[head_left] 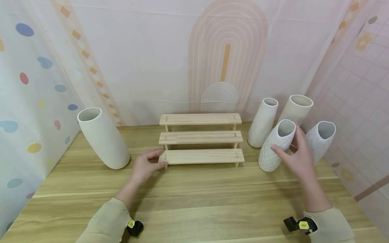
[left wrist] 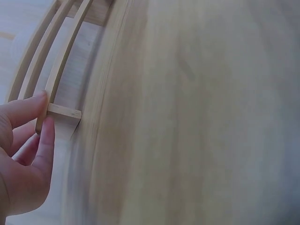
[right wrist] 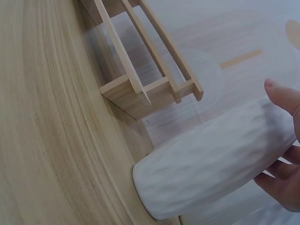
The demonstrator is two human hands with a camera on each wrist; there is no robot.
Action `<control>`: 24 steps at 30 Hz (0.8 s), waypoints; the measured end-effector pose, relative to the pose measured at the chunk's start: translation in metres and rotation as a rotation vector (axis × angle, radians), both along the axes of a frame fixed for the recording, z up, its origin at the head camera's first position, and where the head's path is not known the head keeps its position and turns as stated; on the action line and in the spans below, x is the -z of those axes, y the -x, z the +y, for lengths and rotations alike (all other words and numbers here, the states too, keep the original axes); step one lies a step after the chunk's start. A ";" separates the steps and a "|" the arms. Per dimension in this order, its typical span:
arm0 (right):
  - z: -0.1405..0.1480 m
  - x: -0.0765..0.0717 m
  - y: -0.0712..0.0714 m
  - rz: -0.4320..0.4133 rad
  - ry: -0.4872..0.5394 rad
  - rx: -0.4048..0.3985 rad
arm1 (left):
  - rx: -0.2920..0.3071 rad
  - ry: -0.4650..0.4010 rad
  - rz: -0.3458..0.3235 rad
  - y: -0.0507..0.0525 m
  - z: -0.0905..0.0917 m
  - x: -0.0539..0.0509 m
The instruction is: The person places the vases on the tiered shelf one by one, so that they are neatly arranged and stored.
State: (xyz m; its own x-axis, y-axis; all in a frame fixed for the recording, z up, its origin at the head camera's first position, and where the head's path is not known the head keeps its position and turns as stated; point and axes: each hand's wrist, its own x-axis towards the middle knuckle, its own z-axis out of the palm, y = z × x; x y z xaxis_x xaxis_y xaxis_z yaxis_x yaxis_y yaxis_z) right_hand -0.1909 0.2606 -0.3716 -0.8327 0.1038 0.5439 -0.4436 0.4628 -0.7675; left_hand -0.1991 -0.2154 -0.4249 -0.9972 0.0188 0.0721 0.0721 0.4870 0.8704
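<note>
A three-tier wooden display stand (head_left: 201, 156) stands in the middle of the table. My left hand (head_left: 148, 166) pinches the left end of its lowest board, and in the left wrist view the thumb and fingers (left wrist: 46, 145) lie on either side of that board. On the right, my right hand (head_left: 299, 153) grips the upper part of a white vase (head_left: 272, 152) with a dimpled surface and a wavy rim. In the right wrist view the thumb is on one side of this vase (right wrist: 211, 159) and the fingers on the other; its base is at the tabletop.
Behind the held vase stand a slim white vase (head_left: 263, 123) and a wider ribbed one (head_left: 296, 109). Another wavy-rimmed vase (head_left: 322, 140) is right of my right hand. A tall smooth white vase (head_left: 104, 140) stands at the left. A patterned cloth (head_left: 146, 60) hangs behind the table.
</note>
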 end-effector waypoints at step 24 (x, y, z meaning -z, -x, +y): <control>-0.012 -0.014 -0.012 0.001 0.044 -0.008 | -0.017 -0.048 0.013 0.002 0.001 0.005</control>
State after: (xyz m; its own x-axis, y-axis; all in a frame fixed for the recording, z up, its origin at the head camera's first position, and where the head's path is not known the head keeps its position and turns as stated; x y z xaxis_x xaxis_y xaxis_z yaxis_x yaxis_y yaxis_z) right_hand -0.1793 0.2485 -0.3571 -0.8332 0.1208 0.5395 -0.4479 0.4247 -0.7868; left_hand -0.2009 -0.2143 -0.4297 -0.9964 -0.0014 0.0853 0.0757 0.4460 0.8918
